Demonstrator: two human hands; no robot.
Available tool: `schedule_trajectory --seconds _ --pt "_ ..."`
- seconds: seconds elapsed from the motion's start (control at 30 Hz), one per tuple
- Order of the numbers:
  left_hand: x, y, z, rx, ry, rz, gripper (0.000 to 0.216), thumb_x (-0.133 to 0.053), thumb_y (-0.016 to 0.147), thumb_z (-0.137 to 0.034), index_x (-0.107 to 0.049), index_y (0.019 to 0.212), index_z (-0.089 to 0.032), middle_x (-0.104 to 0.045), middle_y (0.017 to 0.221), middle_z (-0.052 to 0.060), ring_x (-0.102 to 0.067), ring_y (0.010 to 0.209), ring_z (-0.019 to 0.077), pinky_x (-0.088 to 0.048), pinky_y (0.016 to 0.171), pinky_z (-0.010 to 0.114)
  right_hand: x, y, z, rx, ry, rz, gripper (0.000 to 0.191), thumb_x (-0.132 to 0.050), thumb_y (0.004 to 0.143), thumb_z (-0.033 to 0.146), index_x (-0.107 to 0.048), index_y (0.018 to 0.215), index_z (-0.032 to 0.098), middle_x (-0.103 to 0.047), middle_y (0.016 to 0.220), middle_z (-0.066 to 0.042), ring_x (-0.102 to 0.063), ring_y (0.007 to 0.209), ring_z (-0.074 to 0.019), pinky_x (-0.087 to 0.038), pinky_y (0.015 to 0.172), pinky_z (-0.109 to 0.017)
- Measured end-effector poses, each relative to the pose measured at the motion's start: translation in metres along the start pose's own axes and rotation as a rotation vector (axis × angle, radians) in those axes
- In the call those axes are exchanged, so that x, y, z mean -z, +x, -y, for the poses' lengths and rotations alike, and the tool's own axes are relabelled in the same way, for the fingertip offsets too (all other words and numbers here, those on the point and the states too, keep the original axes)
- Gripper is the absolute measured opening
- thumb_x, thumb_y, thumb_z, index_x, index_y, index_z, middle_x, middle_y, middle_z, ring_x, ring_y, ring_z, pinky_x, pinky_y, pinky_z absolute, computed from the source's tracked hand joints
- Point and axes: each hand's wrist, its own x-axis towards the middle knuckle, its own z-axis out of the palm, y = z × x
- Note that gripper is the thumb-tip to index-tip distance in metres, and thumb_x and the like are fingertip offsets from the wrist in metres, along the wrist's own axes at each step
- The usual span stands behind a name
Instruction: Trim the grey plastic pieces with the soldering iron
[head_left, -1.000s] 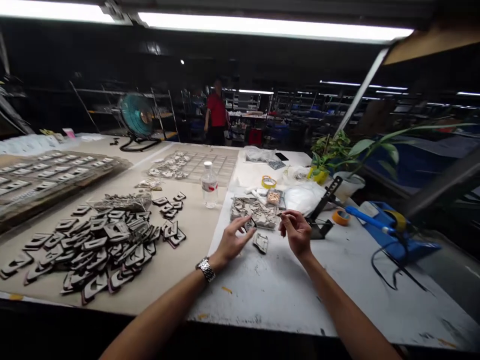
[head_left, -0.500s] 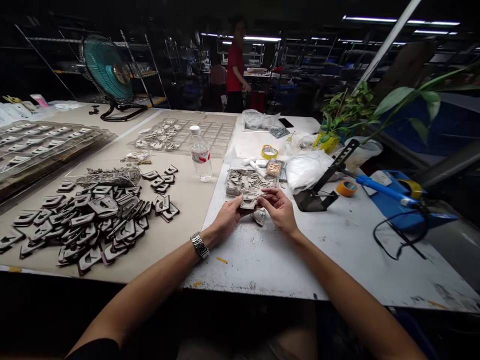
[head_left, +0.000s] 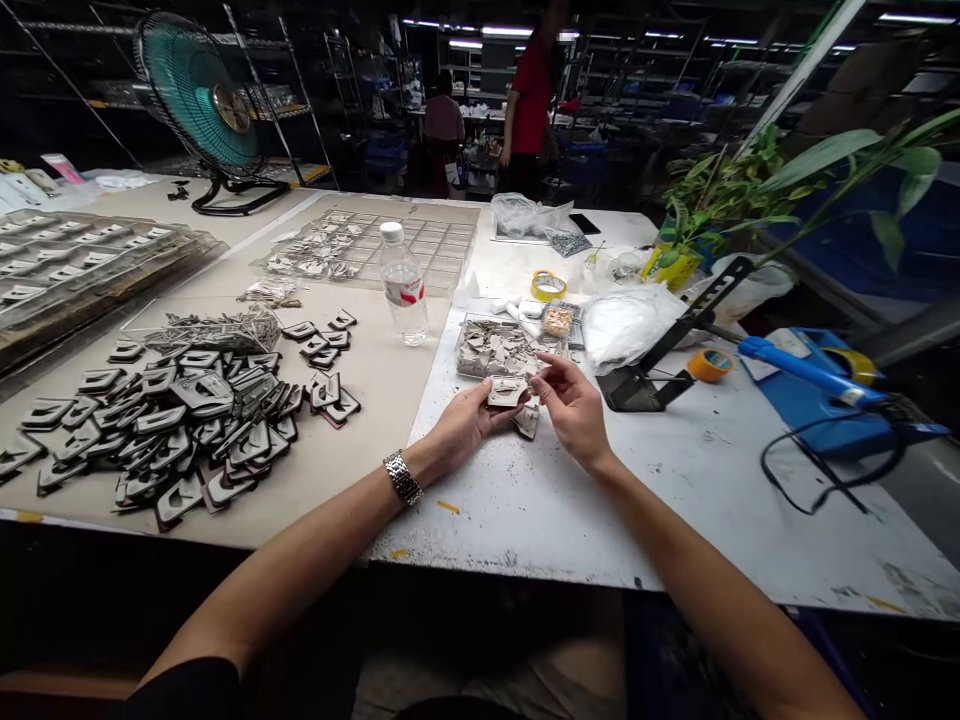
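Note:
My left hand [head_left: 466,425] holds a flat pale piece with a dark edge [head_left: 508,391], thumb on top and fingers underneath. At its right side, my right hand [head_left: 574,408] is curled with thumb and fingertips drawn together; whatever lies between them is too small to make out. Just behind the hands stands a clear box of small pale flat pieces [head_left: 491,348]. Another piece [head_left: 526,422] lies on the table below the hands. To the left spreads a heap of pale frame-shaped pieces with dark edges [head_left: 202,395].
A water bottle [head_left: 403,290] stands left of the box. Rightward are a white plastic bag [head_left: 634,322], a black metal stand [head_left: 637,390], orange tape [head_left: 709,365] and a blue tool [head_left: 810,368]. A fan [head_left: 202,100], divided tray [head_left: 420,245] and potted plant [head_left: 712,205] stand farther back.
The view has shifted slightly. My right hand has drawn a little away from the piece, which stays in my left hand. The person in red in the background has moved right.

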Motion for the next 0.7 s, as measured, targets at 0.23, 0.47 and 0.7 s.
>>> schedule_trajectory --seconds 0.23,0.47,0.7 --pt "0.009 0.003 0.006 0.017 0.026 0.067 0.03 -0.059 0.114 -0.032 -0.079 0.114 -0.008 -0.08 0.121 0.019 -0.077 0.109 0.0245 -0.058 0.115 0.047 -0.003 0.001 0.001 -0.142 -0.15 0.089 0.021 -0.088 0.091 0.046 -0.088 0.099 0.027 -0.083 0.097 -0.004 -0.07 0.085 -0.023 -0.055 0.08 -0.039" --pt "0.013 0.001 0.011 -0.019 0.091 0.142 0.033 -0.078 0.104 -0.044 -0.075 0.105 -0.011 -0.078 0.112 0.015 -0.077 0.109 0.0263 -0.058 0.114 0.05 -0.004 -0.002 -0.001 -0.152 -0.224 0.11 0.018 -0.087 0.089 0.045 -0.088 0.098 0.029 -0.083 0.099 -0.004 -0.068 0.091 -0.0243 -0.052 0.08 -0.038" --pt "0.012 0.0 0.009 0.002 0.135 0.123 0.032 -0.083 0.099 -0.044 -0.071 0.102 -0.014 -0.079 0.113 0.013 -0.078 0.106 0.0253 -0.059 0.111 0.049 -0.007 -0.005 0.003 -0.033 -0.324 0.067 0.015 -0.086 0.093 0.043 -0.089 0.101 0.031 -0.074 0.112 -0.008 -0.067 0.111 -0.028 -0.055 0.084 -0.04"
